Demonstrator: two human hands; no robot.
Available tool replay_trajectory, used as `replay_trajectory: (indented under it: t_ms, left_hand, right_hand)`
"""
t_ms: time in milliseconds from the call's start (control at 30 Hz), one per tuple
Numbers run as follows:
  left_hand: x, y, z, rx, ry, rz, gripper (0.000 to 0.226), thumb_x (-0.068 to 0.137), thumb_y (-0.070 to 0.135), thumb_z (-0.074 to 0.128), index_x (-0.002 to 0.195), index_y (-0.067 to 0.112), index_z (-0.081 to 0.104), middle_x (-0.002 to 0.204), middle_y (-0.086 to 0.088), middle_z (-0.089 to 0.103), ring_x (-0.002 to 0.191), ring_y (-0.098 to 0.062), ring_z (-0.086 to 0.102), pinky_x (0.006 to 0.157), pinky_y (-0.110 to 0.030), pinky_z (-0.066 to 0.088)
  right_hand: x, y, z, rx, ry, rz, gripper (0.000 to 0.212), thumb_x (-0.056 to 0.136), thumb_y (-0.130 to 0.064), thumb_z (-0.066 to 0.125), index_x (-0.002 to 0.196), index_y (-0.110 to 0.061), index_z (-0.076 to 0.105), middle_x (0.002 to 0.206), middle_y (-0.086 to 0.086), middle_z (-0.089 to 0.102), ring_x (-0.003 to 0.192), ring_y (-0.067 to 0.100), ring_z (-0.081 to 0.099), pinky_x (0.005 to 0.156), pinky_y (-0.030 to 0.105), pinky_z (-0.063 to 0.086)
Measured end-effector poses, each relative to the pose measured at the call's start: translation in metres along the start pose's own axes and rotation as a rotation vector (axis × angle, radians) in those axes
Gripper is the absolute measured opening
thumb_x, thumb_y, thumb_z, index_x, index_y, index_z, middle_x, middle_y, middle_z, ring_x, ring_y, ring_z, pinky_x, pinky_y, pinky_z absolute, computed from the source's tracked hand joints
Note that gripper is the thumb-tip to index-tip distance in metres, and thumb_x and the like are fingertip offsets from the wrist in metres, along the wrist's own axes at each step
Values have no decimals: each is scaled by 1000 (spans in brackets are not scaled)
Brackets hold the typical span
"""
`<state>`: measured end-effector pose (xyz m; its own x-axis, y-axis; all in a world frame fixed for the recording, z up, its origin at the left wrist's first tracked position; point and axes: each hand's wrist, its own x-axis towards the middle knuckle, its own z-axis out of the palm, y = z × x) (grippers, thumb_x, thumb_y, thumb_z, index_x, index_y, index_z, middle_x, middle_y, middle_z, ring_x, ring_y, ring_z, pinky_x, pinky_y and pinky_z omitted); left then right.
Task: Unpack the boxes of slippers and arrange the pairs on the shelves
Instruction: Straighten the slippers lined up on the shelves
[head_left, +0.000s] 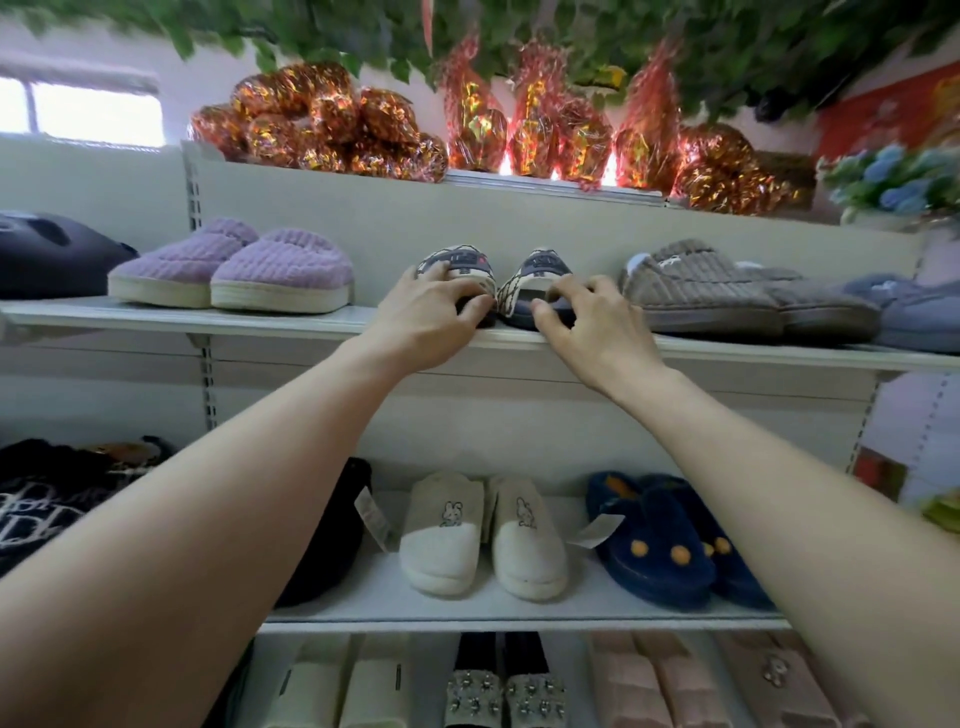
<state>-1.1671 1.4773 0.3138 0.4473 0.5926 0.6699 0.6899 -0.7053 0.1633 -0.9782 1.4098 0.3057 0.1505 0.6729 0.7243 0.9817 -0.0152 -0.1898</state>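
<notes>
A person reaches up with both bare arms to a pale shelf (208, 319). The left grip (434, 312) curls its fingers over the left patterned slipper (462, 262), thumb at its open heel. The right grip (592, 322) pinches the right patterned slipper (543, 265), fingers on its upper, thumb near the sole. Both slippers stand on the shelf, touching, toes to the back wall. Left of the left grip sits a lilac slipper pair (234, 275); just right of the right grip, a grey corduroy pair (701, 296). Below the grips, a cream rabbit-motif pair (483, 530) and a navy fleece pair (670, 545). Above them, orange foil-wrapped bundles (322, 124).
</notes>
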Motion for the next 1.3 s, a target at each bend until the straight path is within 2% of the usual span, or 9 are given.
replay_trajectory:
  t_ms: [167,367,467,600,700,833,933,1133,1300]
  left_hand:
    - [1,-6,2,-69,52,8,32,99,40,41,123,37,61,137,-4,48,132,-25,36,106,-31,26]
    - [-2,-10,8,-57,152,64,31,94,48,48,117,35,64,127,-3,55,124,-25,43,101,-32,33]
    - [-2,-11,7,-27,142,72,52,86,67,36,120,36,61,128,-4,56,123,-27,45,102,-39,37]
    - [-1,2,3,-18,179,8,59,89,65,40,138,30,45,145,-11,42,138,-30,31,111,-56,19]
    - [-2,42,0,-52,271,109,58,93,52,49,142,22,41,150,-15,34,142,-31,25,116,-53,18]
    - [10,121,13,-117,238,217,62,91,51,55,146,27,36,155,-7,29,139,-28,32,110,-46,31]
    - [29,178,39,-164,177,253,64,91,53,54,147,30,33,155,-7,28,139,-28,31,110,-44,31]
    - [77,237,115,-99,-6,72,67,86,65,50,145,44,27,159,-11,16,145,-38,13,114,-53,25]
    - [83,242,131,-36,32,7,62,84,72,43,141,52,28,159,-3,18,143,-36,16,113,-51,29]
  right_hand:
    - [-7,-10,-2,10,81,-4,23,95,-53,47,88,-31,46,94,4,53,92,33,59,73,33,33]
    - [-17,-9,0,-21,81,-20,31,100,-49,43,106,-21,53,108,12,63,101,34,57,78,37,36]
    - [-33,9,-8,-52,122,-80,32,99,-45,44,116,-20,56,118,10,60,114,31,53,93,40,44]
    - [-55,54,-37,-200,197,-121,39,98,-43,43,128,-21,53,132,11,49,125,30,46,98,45,45]
    - [-57,97,-69,-269,259,-62,38,98,-41,45,131,-22,50,139,12,44,131,31,40,105,45,41]
    - [-52,155,-102,-258,273,57,41,99,-45,43,136,-27,44,138,12,41,128,33,40,103,45,37]
    - [-45,195,-117,-232,202,143,47,98,-48,44,142,-32,38,141,15,37,130,37,38,103,48,37]
    - [-29,251,-119,-156,31,149,58,94,-62,44,147,-39,35,145,16,34,130,40,42,102,45,38]
    - [-16,270,-105,-72,14,132,52,92,-60,48,140,-40,41,137,12,39,122,40,49,97,42,41]
